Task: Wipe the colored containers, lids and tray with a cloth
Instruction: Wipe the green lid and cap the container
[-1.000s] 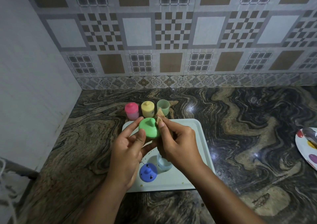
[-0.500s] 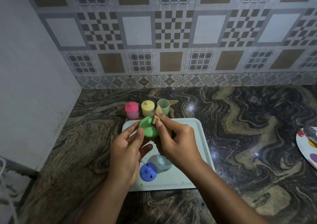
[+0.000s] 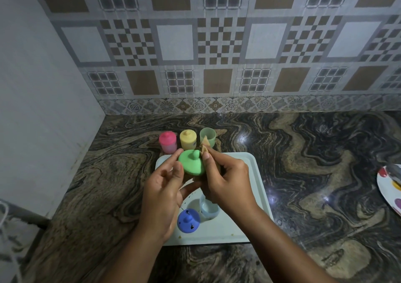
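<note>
While I'm watching through the head camera, both hands are up over the far half of the white tray [image 3: 257, 196]. The left hand [image 3: 161, 192] holds the green lid [image 3: 192, 163] by its rim, fingertips curled round the left edge and the thumb tucked underneath, so the lid hangs above the tray's far-left part with its knob facing me. The right hand [image 3: 227, 183] has its fingers bunched round a tan cloth [image 3: 204, 147] and pinches it against the lid's right edge. A corner of the cloth pokes up just past the fingertips; the rest is buried in the hand, so I can't tell how much of it there is.

On the tray itself, near its front-left corner, sits a blue lid [image 3: 188, 221] with dark smudges on it. Just beside that, towards the tray's middle, a pale blue container [image 3: 208, 209] lies half hidden under the right wrist. A few dark specks and a couple of crumbs dot the tray around them.

Just beyond the tray's far edge, three containers stand in a row on the marbled counter [image 3: 303, 174]: pink container [image 3: 167, 142] with its lid on, yellow container [image 3: 188, 140] with its lid on, and green container [image 3: 207, 135] open. Well off to the tray's right, a spotted plate [image 3: 388, 188] pokes into view.
</note>
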### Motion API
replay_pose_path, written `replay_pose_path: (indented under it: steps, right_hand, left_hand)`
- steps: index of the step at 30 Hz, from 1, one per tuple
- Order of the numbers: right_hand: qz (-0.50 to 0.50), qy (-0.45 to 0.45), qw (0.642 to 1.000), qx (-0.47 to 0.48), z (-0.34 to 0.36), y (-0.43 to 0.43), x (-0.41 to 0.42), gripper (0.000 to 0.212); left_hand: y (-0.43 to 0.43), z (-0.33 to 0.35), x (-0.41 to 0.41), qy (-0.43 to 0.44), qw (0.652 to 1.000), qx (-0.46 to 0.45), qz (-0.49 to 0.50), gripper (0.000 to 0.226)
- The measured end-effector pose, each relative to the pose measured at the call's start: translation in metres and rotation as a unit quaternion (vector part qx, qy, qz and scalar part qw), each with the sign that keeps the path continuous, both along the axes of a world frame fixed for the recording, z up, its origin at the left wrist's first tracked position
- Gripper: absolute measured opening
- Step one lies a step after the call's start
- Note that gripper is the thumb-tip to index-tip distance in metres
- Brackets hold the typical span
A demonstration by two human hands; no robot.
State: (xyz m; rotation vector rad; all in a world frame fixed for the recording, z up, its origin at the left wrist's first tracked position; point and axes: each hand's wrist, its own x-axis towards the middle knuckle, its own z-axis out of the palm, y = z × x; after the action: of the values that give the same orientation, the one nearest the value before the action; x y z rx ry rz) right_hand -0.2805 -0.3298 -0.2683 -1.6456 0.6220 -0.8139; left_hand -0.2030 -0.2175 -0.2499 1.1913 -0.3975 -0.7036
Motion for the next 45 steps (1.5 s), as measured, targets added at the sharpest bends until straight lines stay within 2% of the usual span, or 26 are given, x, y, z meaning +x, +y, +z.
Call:
replay_pose_path:
  steps: [4,7,10,11,14,18,23,27,30,32,36,42,45]
  right_hand:
    - [0.035,-0.001,0.999,-0.008,-0.001,0.004,-0.003,0.034]
    - [0.043,-0.012,0.999,-0.015,0.000,0.007,-0.006,0.033]
    - [0.012,-0.019,1.000,-0.005,0.002,0.003,-0.005,0.032]
    - [0.007,-0.023,1.000,0.001,0.003,0.003,-0.005,0.031]
    - [0.001,-0.023,1.000,0.004,0.003,0.003,-0.004,0.031]
    - [0.036,-0.018,0.999,0.014,0.003,0.004,-0.005,0.033]
    - [0.036,-0.034,0.998,-0.036,0.004,0.010,-0.011,0.032]
    - [0.024,-0.020,0.999,-0.018,0.005,0.004,-0.007,0.035]
    - [0.021,-0.013,1.000,-0.013,0.005,0.001,-0.005,0.038]
    - [0.031,-0.010,0.999,0.009,0.003,0.000,-0.005,0.038]
    - [0.050,-0.012,0.999,-0.002,-0.001,0.007,-0.010,0.036]
    - [0.023,-0.010,0.999,-0.043,-0.003,0.010,-0.011,0.035]
    - [0.001,-0.019,1.000,-0.024,0.000,0.006,-0.008,0.033]
  left_hand:
    - [-0.002,-0.002,-0.005,-0.037,0.999,0.010,-0.002,0.066]
    - [-0.001,-0.003,-0.001,0.010,1.000,0.005,0.027,0.052]
    - [0.002,-0.003,0.004,0.024,1.000,0.011,0.008,0.043]
    - [0.003,-0.003,0.005,0.024,1.000,0.008,0.002,0.045]
    - [0.004,0.000,0.003,0.010,0.999,0.012,-0.033,0.074]
    - [0.000,0.000,-0.002,0.020,1.000,0.013,-0.019,0.058]
    - [0.002,-0.001,0.005,0.038,0.999,0.015,0.014,0.042]
    - [0.006,-0.002,0.004,0.026,0.999,0.016,-0.023,0.044]
    - [0.006,-0.002,-0.003,-0.016,0.998,0.023,-0.050,0.053]
    - [0.003,-0.002,-0.005,-0.021,0.999,0.023,-0.032,0.059]
    - [0.002,0.001,0.002,0.033,0.999,0.002,0.036,0.045]
    - [0.002,0.006,-0.003,-0.016,1.000,0.005,0.023,0.047]
    - [0.003,0.004,-0.003,-0.001,1.000,0.007,0.021,0.044]
